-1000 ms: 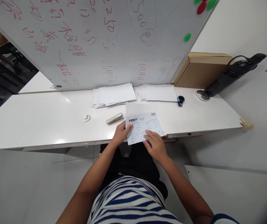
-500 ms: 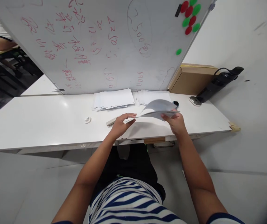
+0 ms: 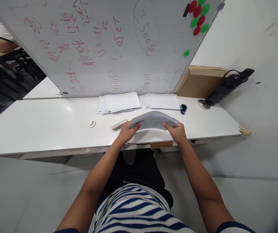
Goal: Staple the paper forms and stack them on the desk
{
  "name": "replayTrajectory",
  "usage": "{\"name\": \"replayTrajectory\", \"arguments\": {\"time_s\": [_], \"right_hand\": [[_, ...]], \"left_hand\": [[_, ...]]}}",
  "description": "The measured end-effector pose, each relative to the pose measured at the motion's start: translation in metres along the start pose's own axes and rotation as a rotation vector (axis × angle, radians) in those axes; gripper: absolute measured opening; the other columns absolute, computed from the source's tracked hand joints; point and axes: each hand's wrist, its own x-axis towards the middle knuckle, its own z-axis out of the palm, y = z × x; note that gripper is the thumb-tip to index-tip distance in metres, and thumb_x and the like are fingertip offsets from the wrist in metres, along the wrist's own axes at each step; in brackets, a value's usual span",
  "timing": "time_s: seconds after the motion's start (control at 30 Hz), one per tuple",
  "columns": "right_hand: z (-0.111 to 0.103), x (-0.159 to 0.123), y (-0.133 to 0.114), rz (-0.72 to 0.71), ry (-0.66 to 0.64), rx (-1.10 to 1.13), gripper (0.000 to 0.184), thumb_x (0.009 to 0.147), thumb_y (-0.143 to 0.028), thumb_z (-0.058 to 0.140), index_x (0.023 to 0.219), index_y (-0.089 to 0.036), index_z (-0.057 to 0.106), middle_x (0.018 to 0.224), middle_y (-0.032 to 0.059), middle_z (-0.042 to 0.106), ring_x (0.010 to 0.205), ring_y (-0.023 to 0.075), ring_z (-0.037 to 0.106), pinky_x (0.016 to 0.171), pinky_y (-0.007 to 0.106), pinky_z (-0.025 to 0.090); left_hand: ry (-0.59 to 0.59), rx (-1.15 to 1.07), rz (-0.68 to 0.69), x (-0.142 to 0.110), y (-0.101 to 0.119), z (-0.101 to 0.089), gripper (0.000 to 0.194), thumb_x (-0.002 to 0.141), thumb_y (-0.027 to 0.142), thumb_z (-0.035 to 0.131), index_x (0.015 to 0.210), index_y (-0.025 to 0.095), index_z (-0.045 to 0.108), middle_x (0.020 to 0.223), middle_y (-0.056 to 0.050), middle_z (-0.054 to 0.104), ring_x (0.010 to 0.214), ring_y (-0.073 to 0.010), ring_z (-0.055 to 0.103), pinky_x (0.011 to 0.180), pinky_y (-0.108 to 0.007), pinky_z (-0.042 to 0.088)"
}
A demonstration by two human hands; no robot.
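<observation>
Just above the table's front edge, a thin grey-covered notebook (image 3: 153,121) is bowed upward in the middle, with dark lettering on its cover. My left hand (image 3: 128,132) grips its left end, thumb on the near face. At its right end, my right hand (image 3: 177,131) pinches it the same way. The fingers behind the notebook are mostly hidden. Beside my left hand lies a pale, narrow block-like object (image 3: 119,125). Behind the notebook are a left paper stack (image 3: 119,102) and a right paper stack (image 3: 163,101).
The white table (image 3: 44,129) backs onto a whiteboard (image 3: 124,64) with red writing and round magnets. On the right are a smartwatch (image 3: 183,108), a mouse (image 3: 203,104), a black bottle (image 3: 223,89) and a cardboard box (image 3: 199,82). A white earphone (image 3: 92,124) lies left.
The notebook has closed and turned so its lettered cover faces me. My left hand now grips its left end; my right hand moved slightly left, and the smartwatch came into fuller view.
</observation>
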Motion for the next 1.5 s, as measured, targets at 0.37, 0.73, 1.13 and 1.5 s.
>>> {"name": "replayTrajectory", "arguments": {"time_s": [0.37,0.73,1.13,1.5], "right_hand": [[0.013,-0.018,0.013,0.179,-0.008,-0.076,0.042,0.073,-0.053,0.071,0.097,-0.019,0.073,0.103,0.0089,0.074,0.102,0.0312,0.067,0.089,0.046,0.053],[0.024,-0.024,0.024,0.199,-0.004,-0.057,0.045,0.076,-0.053,0.066,0.106,-0.020,0.070,0.112,0.0069,0.071,0.113,0.0283,0.062,0.098,0.040,0.049],[0.023,-0.028,0.027,0.225,-0.003,-0.053,0.046,0.075,-0.055,0.066,0.107,-0.021,0.071,0.110,0.0061,0.072,0.109,0.0298,0.063,0.094,0.041,0.052],[-0.021,-0.011,0.040,0.006,-0.370,-0.358,0.072,0.067,-0.050,0.075,0.132,-0.026,0.054,0.142,0.0080,0.050,0.134,0.0331,0.042,0.112,0.051,0.033]], "left_hand": [[0.122,-0.064,-0.118,-0.012,-0.033,0.028,0.041,0.083,0.046,0.063,0.111,0.017,0.069,0.116,-0.008,0.070,0.111,-0.0272,0.063,0.094,-0.040,0.051],[0.137,0.032,-0.043,-0.009,-0.043,0.029,0.034,0.085,0.045,0.061,0.107,0.020,0.070,0.111,-0.005,0.072,0.106,-0.0265,0.065,0.089,-0.037,0.053],[0.141,0.023,-0.069,-0.010,-0.041,0.028,0.034,0.084,0.045,0.062,0.106,0.021,0.070,0.112,-0.005,0.072,0.109,-0.0263,0.064,0.094,-0.040,0.051],[0.164,0.028,-0.092,-0.011,-0.041,0.028,0.036,0.084,0.047,0.062,0.109,0.021,0.068,0.113,-0.005,0.071,0.109,-0.0263,0.064,0.092,-0.039,0.052]]}}
